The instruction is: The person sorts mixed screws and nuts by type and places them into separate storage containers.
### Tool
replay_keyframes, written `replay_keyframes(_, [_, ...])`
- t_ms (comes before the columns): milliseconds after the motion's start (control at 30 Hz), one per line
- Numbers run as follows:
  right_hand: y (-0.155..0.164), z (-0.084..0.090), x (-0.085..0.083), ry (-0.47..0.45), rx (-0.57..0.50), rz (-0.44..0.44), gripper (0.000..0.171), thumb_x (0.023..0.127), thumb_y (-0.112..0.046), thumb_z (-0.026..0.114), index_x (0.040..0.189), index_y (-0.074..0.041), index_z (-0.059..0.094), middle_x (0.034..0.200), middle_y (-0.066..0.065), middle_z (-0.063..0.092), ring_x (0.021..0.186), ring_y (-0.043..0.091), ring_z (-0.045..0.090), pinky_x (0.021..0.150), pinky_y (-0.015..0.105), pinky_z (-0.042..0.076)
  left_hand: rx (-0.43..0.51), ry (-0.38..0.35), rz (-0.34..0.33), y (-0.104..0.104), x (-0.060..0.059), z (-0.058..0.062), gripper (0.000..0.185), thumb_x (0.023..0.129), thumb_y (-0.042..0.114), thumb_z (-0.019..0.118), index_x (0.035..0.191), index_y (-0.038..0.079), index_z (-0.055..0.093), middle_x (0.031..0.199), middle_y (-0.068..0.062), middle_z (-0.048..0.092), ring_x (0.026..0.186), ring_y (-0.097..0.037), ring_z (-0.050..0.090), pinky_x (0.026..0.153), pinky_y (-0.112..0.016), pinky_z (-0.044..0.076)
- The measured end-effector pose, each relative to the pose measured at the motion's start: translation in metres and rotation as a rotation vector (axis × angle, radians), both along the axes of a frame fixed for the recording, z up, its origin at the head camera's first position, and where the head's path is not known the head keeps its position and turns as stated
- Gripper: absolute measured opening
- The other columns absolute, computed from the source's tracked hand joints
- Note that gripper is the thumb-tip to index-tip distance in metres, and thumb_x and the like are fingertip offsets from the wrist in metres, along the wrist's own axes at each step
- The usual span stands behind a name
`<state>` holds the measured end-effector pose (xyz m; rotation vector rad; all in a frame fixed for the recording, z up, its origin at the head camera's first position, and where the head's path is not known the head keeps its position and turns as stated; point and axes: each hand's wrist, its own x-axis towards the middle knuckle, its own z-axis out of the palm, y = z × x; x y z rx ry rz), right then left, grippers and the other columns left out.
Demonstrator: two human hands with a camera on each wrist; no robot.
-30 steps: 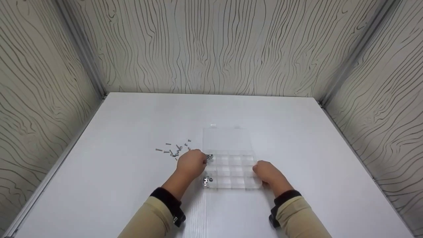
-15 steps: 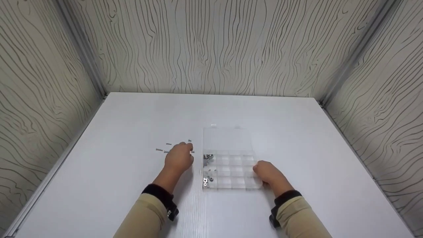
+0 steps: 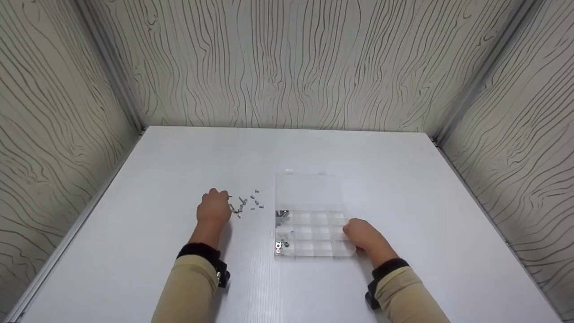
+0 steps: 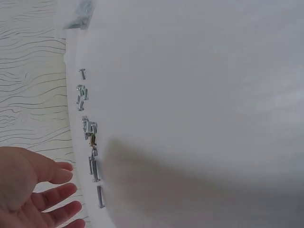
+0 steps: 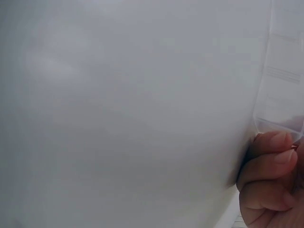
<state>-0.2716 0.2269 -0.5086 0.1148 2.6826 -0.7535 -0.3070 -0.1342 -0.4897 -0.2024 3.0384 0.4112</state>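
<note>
My left hand (image 3: pixel 214 207) hovers over the left side of a scatter of small metal screws (image 3: pixel 241 204). In the left wrist view its fingers (image 4: pixel 56 195) are spread and loosely bent, with nothing between them, beside a row of screws (image 4: pixel 94 166). A clear plastic compartment box (image 3: pixel 317 232) lies right of the screws, its lid (image 3: pixel 307 188) folded back flat. My right hand (image 3: pixel 365 237) grips the box's right edge, fingers curled at its corner in the right wrist view. Screws (image 3: pixel 282 214) fill the back-left compartment, and nuts (image 3: pixel 279 246) lie in the front-left one.
The white table (image 3: pixel 381 179) carries everything. Wood-patterned panels (image 3: pixel 287 67) stand along its back and both sides. In the left wrist view, one brass-coloured piece (image 4: pixel 92 139) lies among the silver screws.
My left hand has moved from the box's left compartments, across the screws, to their left end. Screws it covered half a second ago are in view again. The right hand stays on the box.
</note>
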Motion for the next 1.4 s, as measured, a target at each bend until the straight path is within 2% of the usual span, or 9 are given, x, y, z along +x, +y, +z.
replay_keyframes(267, [0.001,-0.002,-0.001,0.01,0.015,0.006,0.024,0.092,-0.015,0.038,0.091,0.003,0.053,0.07,0.01,0.05,0.055,0.021,0.049,0.044,0.027,0.042,0.014,-0.042,0.015,-0.012,-0.002,-0.006,0.032,0.091,0.004,0.046,0.122,0.003,0.053,0.114,-0.022,0.048,0.106,-0.036,0.048,0.084,-0.048,0.048])
replay_keyframes(433, [0.001,-0.001,0.0,0.015,0.024,0.021,0.023,0.091,-0.015,0.038,0.089,0.003,0.053,0.069,0.01,0.05,0.054,0.02,0.048,0.043,0.028,0.041,-0.011,-0.065,0.0,-0.017,0.003,-0.011,0.031,0.088,-0.003,0.046,0.119,0.0,0.053,0.11,-0.023,0.047,0.105,-0.037,0.049,0.084,-0.048,0.048])
replay_keyframes(567, [0.0,-0.002,0.0,0.007,0.017,0.018,0.022,0.091,-0.014,0.038,0.089,0.002,0.052,0.067,0.01,0.05,0.049,0.019,0.048,0.039,0.026,0.04,-0.023,-0.057,-0.017,-0.018,0.006,-0.012,0.031,0.087,-0.007,0.045,0.116,-0.001,0.053,0.107,-0.023,0.05,0.102,-0.037,0.051,0.083,-0.048,0.048])
replay_keyframes(667, [0.0,-0.002,-0.001,-0.001,0.011,0.011,0.023,0.092,-0.015,0.037,0.091,0.002,0.053,0.067,0.01,0.05,0.048,0.018,0.047,0.038,0.025,0.039,-0.033,-0.054,-0.009,-0.018,0.007,-0.011,0.03,0.089,-0.005,0.044,0.117,-0.001,0.054,0.11,-0.023,0.052,0.104,-0.037,0.052,0.086,-0.047,0.048])
replay_keyframes(800, [0.0,-0.002,-0.001,-0.003,-0.002,0.003,0.023,0.091,-0.014,0.037,0.092,0.003,0.053,0.065,0.009,0.049,0.045,0.015,0.043,0.037,0.022,0.036,-0.041,-0.099,-0.001,-0.016,0.009,-0.011,0.03,0.089,-0.006,0.044,0.118,-0.003,0.053,0.117,-0.022,0.053,0.11,-0.036,0.051,0.09,-0.046,0.046])
replay_keyframes(933, [0.001,-0.002,-0.002,-0.002,-0.001,-0.002,0.022,0.09,-0.013,0.037,0.092,0.002,0.053,0.063,0.009,0.049,0.042,0.014,0.041,0.035,0.021,0.035,-0.059,-0.16,0.011,-0.014,0.01,-0.011,0.029,0.09,-0.003,0.045,0.118,-0.004,0.052,0.115,-0.021,0.054,0.11,-0.035,0.051,0.09,-0.045,0.046])
replay_keyframes(1033, [0.001,-0.002,-0.002,-0.004,0.007,-0.003,0.022,0.091,-0.014,0.038,0.093,0.003,0.053,0.063,0.009,0.049,0.042,0.014,0.042,0.035,0.021,0.035,-0.066,-0.18,0.016,-0.012,0.01,-0.011,0.029,0.09,-0.003,0.045,0.117,-0.005,0.052,0.113,-0.021,0.056,0.108,-0.035,0.053,0.089,-0.044,0.047])
replay_keyframes(1167, [0.001,-0.001,-0.001,-0.007,0.0,-0.005,0.023,0.091,-0.014,0.037,0.094,0.004,0.053,0.065,0.01,0.049,0.043,0.015,0.043,0.036,0.022,0.036,-0.051,-0.158,0.004,-0.008,0.009,-0.009,0.026,0.089,-0.004,0.044,0.113,-0.005,0.056,0.109,-0.021,0.059,0.105,-0.033,0.055,0.086,-0.043,0.049])
replay_keyframes(1400, [0.0,0.0,-0.001,-0.009,-0.005,-0.011,0.022,0.091,-0.014,0.038,0.093,0.003,0.052,0.063,0.011,0.05,0.043,0.016,0.044,0.036,0.023,0.037,-0.025,-0.08,-0.08,0.012,0.004,-0.001,0.032,0.078,0.005,0.064,0.109,0.001,0.059,0.103,-0.014,0.061,0.099,-0.027,0.057,0.086,-0.039,0.049])
